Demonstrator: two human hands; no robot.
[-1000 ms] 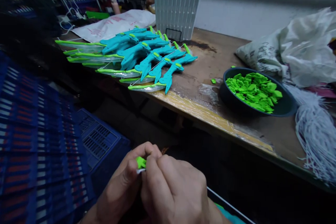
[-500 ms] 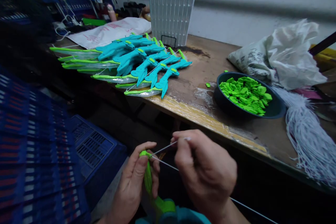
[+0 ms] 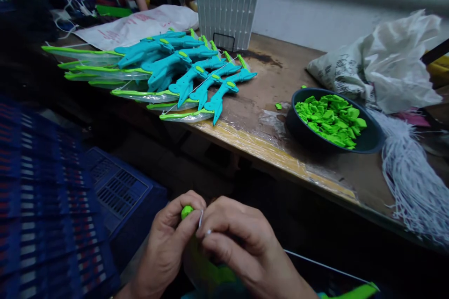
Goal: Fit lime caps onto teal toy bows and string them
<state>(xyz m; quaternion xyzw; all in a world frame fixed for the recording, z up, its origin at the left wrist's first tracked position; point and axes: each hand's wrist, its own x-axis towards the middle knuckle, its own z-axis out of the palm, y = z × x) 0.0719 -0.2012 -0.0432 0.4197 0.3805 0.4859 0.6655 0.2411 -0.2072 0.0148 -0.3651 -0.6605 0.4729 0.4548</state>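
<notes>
I see the left hand point(image 3: 164, 238) curled, thumb and fingers closed on the green tip of a toy bow point(image 3: 187, 211), in front of the bench's point(image 3: 252, 103) front edge; close beside it, the right hand point(image 3: 245, 243) pinches white string point(image 3: 201, 218) between thumb and forefinger. From here I can't tell whether their fingertips touch. A blue slotted crate point(image 3: 119, 194) stands low at left; near the bench's front edge, farther right, a round dark bowl point(image 3: 373, 138) holds heaped green plastic pieces point(image 3: 331, 119). Smooth turquoise bows point(image 3: 189, 81) lie bunched leftward; a loose, stringy bundle point(image 3: 410, 168) hangs rightward.
</notes>
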